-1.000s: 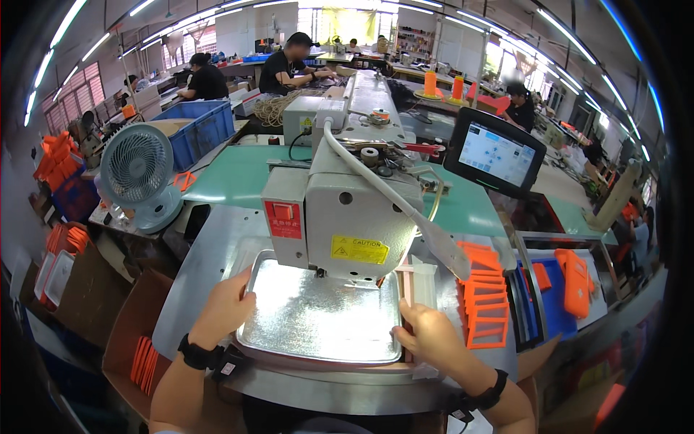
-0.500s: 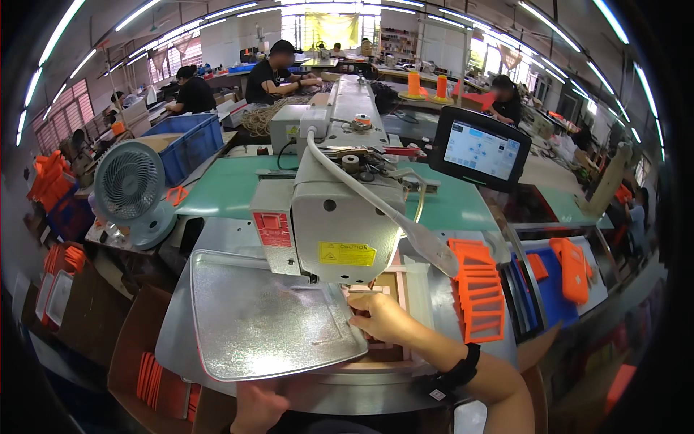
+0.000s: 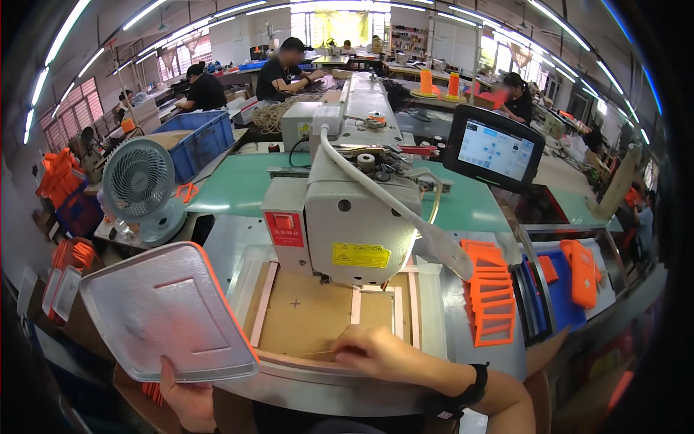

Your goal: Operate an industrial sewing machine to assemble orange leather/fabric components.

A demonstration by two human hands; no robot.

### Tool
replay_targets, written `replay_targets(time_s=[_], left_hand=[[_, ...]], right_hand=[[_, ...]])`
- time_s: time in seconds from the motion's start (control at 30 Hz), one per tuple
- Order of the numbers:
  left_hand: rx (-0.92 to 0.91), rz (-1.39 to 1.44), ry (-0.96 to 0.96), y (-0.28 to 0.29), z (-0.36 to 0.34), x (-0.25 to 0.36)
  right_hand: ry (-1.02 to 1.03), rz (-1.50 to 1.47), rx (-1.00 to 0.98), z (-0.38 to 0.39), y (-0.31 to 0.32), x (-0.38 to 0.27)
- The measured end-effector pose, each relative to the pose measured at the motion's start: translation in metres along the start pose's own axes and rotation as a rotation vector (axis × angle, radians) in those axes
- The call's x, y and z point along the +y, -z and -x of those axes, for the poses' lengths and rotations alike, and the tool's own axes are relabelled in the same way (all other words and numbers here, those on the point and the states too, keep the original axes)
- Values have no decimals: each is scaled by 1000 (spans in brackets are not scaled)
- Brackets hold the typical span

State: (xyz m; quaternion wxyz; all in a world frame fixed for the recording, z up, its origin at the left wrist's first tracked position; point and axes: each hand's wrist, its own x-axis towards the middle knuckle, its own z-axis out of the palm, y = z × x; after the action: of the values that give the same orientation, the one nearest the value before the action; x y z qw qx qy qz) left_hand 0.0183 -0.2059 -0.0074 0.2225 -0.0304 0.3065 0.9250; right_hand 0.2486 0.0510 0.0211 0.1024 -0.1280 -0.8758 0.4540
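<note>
Left hand (image 3: 189,396) gripping grey tray (image 3: 165,311), lifting it off surface (image 3: 238,235); right hand (image 3: 376,352) resting half-curled on brown board (image 3: 307,318) under sewing machine (image 3: 347,217).

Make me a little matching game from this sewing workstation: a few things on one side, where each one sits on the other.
Things:
1. silver tray
2. touchscreen panel
3. desk fan
4. orange frame pieces

Places:
A. stacked on the table right of the sewing machine
B. on the left bench, in front of the blue crate
C. held up in the left hand
D. standing behind the machine, to its right

Pairs: 1-C, 2-D, 3-B, 4-A
</note>
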Motion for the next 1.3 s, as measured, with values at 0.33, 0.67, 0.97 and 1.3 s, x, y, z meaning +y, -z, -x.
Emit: replay_targets(time_s=[0.33,0.67,0.97,1.3], left_hand=[[-460,174,129,-56,-25,-43],[-551,-14,190,-27,-22,-40],[-453,37,166,-53,-18,-47],[-400,38,65,-64,-19,-66]], right_hand=[[-1,-78,759,-6,47,27],[156,-51,126,2,11,-1],[105,-144,464,23,63,14],[-15,-189,719,-12,39,55]])
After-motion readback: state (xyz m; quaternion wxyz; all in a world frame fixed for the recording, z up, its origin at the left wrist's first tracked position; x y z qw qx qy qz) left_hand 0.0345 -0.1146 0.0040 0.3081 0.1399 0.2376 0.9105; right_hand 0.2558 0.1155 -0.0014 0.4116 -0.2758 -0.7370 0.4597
